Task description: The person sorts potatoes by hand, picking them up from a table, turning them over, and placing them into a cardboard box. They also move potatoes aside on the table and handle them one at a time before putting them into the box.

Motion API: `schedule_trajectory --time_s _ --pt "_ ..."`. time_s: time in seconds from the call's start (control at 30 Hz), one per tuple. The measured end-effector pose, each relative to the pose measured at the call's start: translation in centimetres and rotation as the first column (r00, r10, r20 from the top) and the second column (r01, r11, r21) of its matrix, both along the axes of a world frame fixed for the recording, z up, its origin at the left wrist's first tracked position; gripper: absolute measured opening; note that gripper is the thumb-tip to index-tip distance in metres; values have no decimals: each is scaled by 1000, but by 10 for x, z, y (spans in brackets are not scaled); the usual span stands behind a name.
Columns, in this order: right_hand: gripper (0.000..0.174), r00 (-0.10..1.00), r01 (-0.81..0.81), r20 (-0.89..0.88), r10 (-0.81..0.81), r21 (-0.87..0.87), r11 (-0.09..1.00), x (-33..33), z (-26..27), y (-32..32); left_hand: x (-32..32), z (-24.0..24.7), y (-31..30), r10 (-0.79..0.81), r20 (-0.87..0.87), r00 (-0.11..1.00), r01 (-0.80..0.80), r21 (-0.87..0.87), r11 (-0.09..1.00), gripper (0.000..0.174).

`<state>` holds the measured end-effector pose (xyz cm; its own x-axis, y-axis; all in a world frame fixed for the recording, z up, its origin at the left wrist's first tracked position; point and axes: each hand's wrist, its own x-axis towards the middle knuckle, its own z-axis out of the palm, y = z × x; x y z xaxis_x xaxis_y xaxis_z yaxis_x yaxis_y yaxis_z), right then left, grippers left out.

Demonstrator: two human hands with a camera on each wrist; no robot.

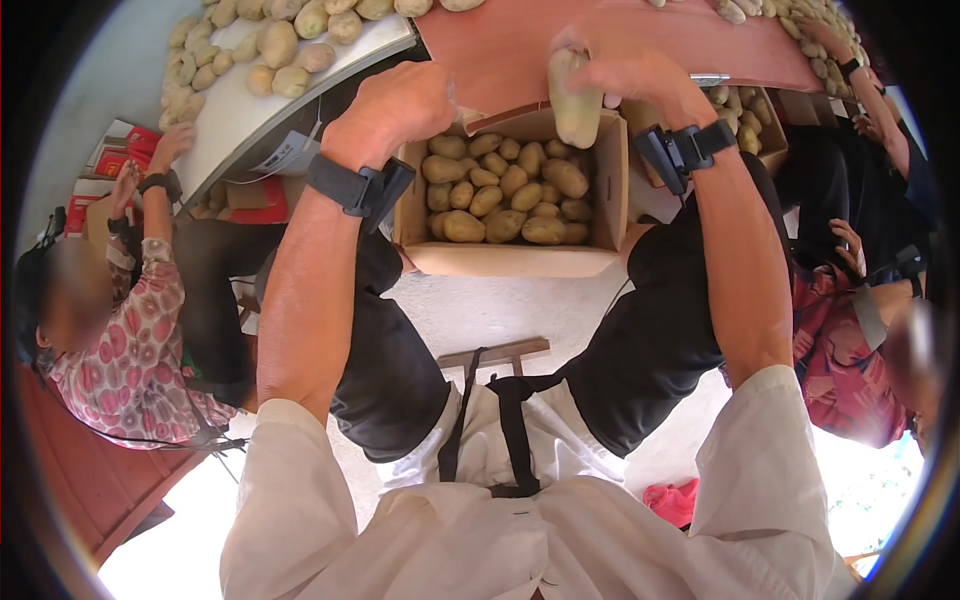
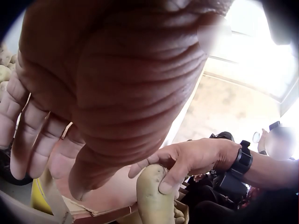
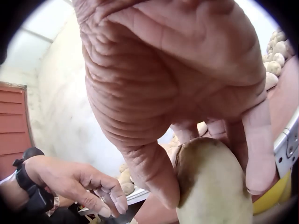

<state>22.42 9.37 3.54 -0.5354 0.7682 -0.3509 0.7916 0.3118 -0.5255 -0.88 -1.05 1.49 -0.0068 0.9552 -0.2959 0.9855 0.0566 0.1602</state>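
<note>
My right hand (image 1: 635, 70) grips a long, pale greenish potato (image 1: 575, 105) by its upper end, thumb on one side and fingers on the other. A dark brown patch marks that end in the right wrist view. The potato hangs over the back right part of an open cardboard box (image 1: 510, 262). Inside the box lie several smaller yellow-brown potatoes (image 1: 513, 180). My left hand (image 1: 400, 98) is above the box's back left corner and holds nothing. Its fingers (image 2: 30, 140) hang loose and fairly straight in the left wrist view.
A white-topped table (image 1: 350, 50) at the left carries a heap of potatoes (image 1: 278, 45). Ahead is a red tabletop (image 1: 480, 60). Another potato box (image 1: 770, 145) stands to the right. People sit close on both sides. A wooden stool piece (image 1: 495, 353) lies between my knees.
</note>
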Motion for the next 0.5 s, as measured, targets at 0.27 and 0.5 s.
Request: schedule_trajectory --time_s 0.27,0.5 --pt "42 948 -316 28 317 196 928 32 -56 16 -1 0 5 -14 -11 1000 14 5 1000 30" --pt "28 964 -151 258 70 309 939 24 -44 -10 -1 6 1 2 -3 1000 -2 -2 1000 29"
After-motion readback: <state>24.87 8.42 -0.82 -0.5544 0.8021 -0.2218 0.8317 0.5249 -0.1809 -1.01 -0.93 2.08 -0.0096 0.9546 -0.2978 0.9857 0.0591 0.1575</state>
